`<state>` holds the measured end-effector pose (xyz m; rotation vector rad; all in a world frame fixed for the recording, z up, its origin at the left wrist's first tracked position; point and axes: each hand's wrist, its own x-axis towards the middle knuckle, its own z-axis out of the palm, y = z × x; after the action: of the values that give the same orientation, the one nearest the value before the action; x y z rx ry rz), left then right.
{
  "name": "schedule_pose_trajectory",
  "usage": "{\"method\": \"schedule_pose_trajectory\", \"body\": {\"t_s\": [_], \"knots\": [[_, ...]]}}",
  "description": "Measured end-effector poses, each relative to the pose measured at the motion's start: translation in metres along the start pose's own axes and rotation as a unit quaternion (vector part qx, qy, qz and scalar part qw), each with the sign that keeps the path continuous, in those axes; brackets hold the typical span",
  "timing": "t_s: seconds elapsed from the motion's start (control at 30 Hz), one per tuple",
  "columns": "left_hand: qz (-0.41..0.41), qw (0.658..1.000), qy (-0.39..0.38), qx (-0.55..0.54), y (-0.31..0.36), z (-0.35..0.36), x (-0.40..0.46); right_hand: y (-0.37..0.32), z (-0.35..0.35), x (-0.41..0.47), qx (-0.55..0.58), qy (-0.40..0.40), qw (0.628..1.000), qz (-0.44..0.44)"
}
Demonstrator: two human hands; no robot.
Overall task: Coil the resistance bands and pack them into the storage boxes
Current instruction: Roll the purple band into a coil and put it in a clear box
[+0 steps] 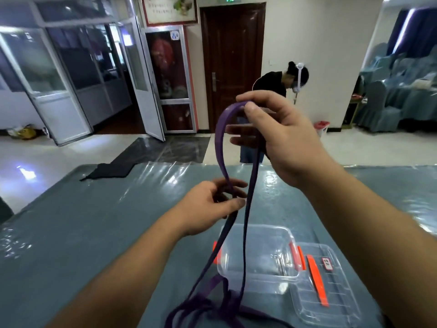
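Note:
A long purple resistance band [221,147] hangs in a loop above the table. My right hand [281,136] holds it raised, pinching the top of the loop between thumb and forefinger. Lower down, my left hand [212,204] has its fingers curled round one strand of the band. Both strands drop to a tangled heap of band [212,306] at the table's near edge. A clear plastic storage box [257,259] with orange-red clips stands open behind the strands. Its clear lid [328,285] with an orange clip lies to the right of it.
The table [94,223] has a grey-blue cover under glossy plastic. A black cloth [111,171] lies on its far left corner. Beyond the far edge a person [274,86] bends over. Covered chairs [397,95] stand at the right, glass doors at the left.

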<state>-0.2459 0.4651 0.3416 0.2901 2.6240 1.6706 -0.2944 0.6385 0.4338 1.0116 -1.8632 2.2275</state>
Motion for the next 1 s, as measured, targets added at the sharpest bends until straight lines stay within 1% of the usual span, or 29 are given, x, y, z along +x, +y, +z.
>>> {"method": "schedule_pose_trajectory", "body": {"t_s": [0.1,0.17,0.3,0.37,0.43,0.5,0.6,0.67,0.73,0.8,0.83,0.9,1.0], "knots": [[0.002,0.997,-0.072,0.010,0.005,0.003,0.003,0.003,0.006,-0.005,0.032,-0.003,0.999,0.037],[-0.001,0.997,-0.081,0.016,0.004,0.009,0.003,0.009,0.009,-0.009,0.017,0.000,0.999,0.050],[-0.012,0.998,-0.057,0.007,-0.008,0.010,0.004,0.033,-0.001,-0.017,-0.020,0.014,0.996,0.081],[-0.008,0.999,-0.034,-0.008,-0.013,0.006,0.005,0.049,-0.014,-0.025,-0.025,0.021,0.993,0.114],[0.001,0.999,-0.002,-0.049,-0.012,0.002,0.007,0.068,-0.025,-0.036,0.017,0.035,0.985,0.168],[0.020,0.996,0.026,-0.078,-0.008,-0.003,0.009,0.091,-0.033,-0.052,0.074,0.038,0.969,0.233],[0.042,0.993,0.053,-0.100,-0.002,-0.007,0.013,0.125,-0.032,-0.079,0.103,-0.021,0.944,0.313],[0.044,0.992,0.058,-0.107,0.001,-0.006,0.016,0.138,-0.021,-0.095,0.095,-0.061,0.931,0.347],[0.041,0.992,0.059,-0.106,0.004,-0.003,0.018,0.144,-0.005,-0.108,0.061,-0.089,0.931,0.350],[0.035,0.990,0.070,-0.121,0.004,0.000,0.019,0.147,0.009,-0.117,0.017,-0.098,0.937,0.335],[0.031,0.988,0.078,-0.126,0.003,0.000,0.019,0.149,0.015,-0.119,0.019,-0.094,0.937,0.336],[0.012,0.986,0.086,-0.141,-0.002,0.002,0.018,0.148,0.022,-0.120,0.045,-0.070,0.934,0.346],[-0.041,0.988,0.064,-0.134,-0.018,0.002,0.009,0.136,0.026,-0.114,0.112,-0.016,0.931,0.348]]}}
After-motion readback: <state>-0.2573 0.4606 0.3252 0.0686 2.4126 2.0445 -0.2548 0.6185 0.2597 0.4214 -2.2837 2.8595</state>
